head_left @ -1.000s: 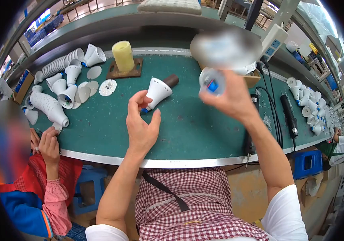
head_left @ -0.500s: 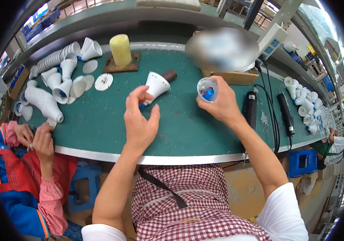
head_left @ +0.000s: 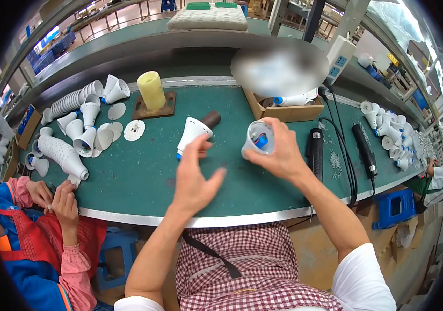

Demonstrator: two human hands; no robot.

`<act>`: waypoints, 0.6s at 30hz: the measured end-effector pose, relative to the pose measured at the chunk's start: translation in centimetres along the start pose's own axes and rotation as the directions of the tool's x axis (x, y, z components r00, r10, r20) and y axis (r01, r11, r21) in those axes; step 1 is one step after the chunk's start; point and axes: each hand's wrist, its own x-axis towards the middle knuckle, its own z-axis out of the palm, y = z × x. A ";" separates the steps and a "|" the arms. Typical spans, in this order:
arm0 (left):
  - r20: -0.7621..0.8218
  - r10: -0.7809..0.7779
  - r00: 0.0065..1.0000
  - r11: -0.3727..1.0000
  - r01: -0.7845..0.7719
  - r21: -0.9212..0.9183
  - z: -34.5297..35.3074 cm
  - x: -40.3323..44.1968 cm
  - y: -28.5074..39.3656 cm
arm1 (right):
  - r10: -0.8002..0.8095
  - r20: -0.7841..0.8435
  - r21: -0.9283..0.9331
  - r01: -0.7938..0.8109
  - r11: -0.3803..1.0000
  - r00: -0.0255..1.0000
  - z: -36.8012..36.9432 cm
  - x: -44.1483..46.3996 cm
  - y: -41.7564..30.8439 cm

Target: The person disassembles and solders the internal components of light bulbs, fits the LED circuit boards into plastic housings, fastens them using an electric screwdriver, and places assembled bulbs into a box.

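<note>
My right hand [head_left: 285, 158] grips a white cone-shaped lamp housing [head_left: 251, 149], its wide mouth tilted toward me. Inside the housing sits a blue part [head_left: 261, 140] with a bit of red beside it. My left hand [head_left: 193, 181] is empty, thumb and fingers apart, over the bench left of that housing. Just beyond my left fingers lies a second white lamp housing [head_left: 192, 133] with a blue tip, its wide end by a dark brown cylinder [head_left: 211, 118]. My left fingertips partly overlap this housing in view; touch cannot be told.
A yellow cylinder [head_left: 151, 91] stands on a brown board [head_left: 167, 109]. White housings [head_left: 62, 155] and round discs [head_left: 134, 130] lie left, beside a co-worker's hands [head_left: 65, 207]. Rightward are a cardboard box [head_left: 304, 113], black power screwdrivers [head_left: 316, 151], cables and more housings [head_left: 387, 124].
My left hand has moved right, toward the housing in my right hand, still with fingers apart. My right hand keeps its hold. The whole view has shifted slightly.
</note>
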 end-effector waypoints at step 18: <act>0.339 0.050 0.940 0.943 0.067 -0.325 1.9 0.9 0.7 | -0.194 0.184 -0.004 0.198 0.980 0.964 -1.5 -0.8 -3.5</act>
